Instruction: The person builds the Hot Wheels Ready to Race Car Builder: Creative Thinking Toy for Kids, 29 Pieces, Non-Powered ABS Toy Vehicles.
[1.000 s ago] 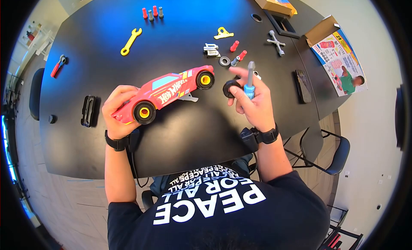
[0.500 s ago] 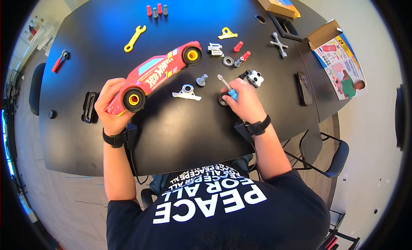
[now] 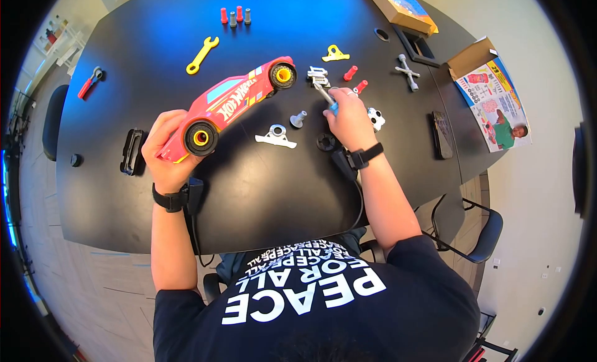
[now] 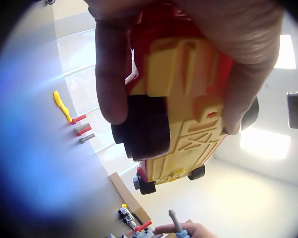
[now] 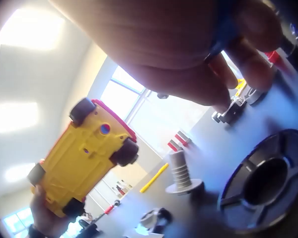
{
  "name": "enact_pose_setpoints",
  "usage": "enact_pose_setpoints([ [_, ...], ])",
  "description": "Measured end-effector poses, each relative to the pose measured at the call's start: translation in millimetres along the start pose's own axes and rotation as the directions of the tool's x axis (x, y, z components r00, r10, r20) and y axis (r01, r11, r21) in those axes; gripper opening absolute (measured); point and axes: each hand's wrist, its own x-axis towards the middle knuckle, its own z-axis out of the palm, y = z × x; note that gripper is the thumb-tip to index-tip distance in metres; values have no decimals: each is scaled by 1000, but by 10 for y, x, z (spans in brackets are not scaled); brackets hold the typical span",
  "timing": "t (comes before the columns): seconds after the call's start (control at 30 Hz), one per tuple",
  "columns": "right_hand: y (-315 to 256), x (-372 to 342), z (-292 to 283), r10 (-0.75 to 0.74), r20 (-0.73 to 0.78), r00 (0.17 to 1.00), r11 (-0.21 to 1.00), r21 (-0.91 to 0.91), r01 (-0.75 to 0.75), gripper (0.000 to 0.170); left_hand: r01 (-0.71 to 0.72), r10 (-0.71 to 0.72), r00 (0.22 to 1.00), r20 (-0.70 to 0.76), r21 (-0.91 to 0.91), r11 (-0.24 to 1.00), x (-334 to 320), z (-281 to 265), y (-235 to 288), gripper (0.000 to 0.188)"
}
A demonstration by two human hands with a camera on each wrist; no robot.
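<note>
My left hand point(image 3: 165, 152) grips a red toy car point(image 3: 225, 102) by its rear end, above the table and tilted nose up. Its yellow underside point(image 4: 181, 139) and black wheels show in the left wrist view. In my right hand point(image 3: 353, 122) is a toy screwdriver point(image 3: 323, 93) with a blue handle and grey shaft. Those fingers reach low over the table near a silver engine piece point(image 3: 318, 74) and a red bolt point(image 3: 360, 86). A loose black wheel point(image 5: 233, 208) lies flat beneath the right wrist. To its left are a grey flanged peg point(image 3: 298, 119) and a silver bracket point(image 3: 275, 138).
A yellow wrench point(image 3: 203, 55), several red and grey bolts point(image 3: 239, 15) and a yellow bracket point(image 3: 336, 53) lie farther back. A grey cross wrench point(image 3: 407, 73), a phone point(image 3: 442, 135) and an open box point(image 3: 491, 101) are at the right. A black case point(image 3: 132, 152) lies left.
My right hand has set the black wheel down on the table and moved forward to the small parts, still with the screwdriver. The car swung up and left, then slightly back right.
</note>
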Motion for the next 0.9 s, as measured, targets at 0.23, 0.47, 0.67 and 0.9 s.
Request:
enact_pose_setpoints([
  [0.23, 54, 60, 60, 91, 97, 991, 995, -51, -86, 38, -67, 67, 997, 24, 10, 998, 4, -22, -14, 62],
  [0.47, 128, 8, 43, -4, 100, 995, 1000, 22, 1, 22, -62, 63, 997, 33, -24, 998, 8, 16, 13, 63],
  [0.67, -93, -110, -218, 189, 93, 978, 799, 565, -208, 15, -98, 98, 994, 50, -4, 995, 17, 9, 14, 61],
  [0.9, -477, -146, -823, 140, 228, 963, 371, 890, -265, 26, -111, 110, 991, 80, 9, 994, 31, 48, 83, 56],
])
